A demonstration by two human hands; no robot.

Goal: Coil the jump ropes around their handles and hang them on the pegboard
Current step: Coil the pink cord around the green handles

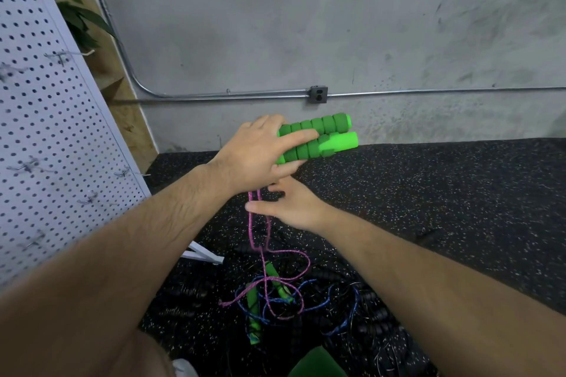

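Note:
My left hand [257,156] grips two green foam handles [324,139] side by side, pointing right, held up in front of the wall. Their pink rope [260,242] hangs from under the hand down to the floor in loose loops. Just below, my right hand [291,208] has its fingers spread and touches the pink rope near its top; I cannot tell whether it pinches it. The white pegboard [46,119] with metal hooks [61,55] stands tilted at the left.
On the black speckled floor [428,208] lies a tangled pile of ropes: another green-handled one with blue cord [254,300] and black ones with black handles [367,321]. A concrete wall with a conduit and an outlet box [318,94] is behind. A green object [318,363] sits at the bottom edge.

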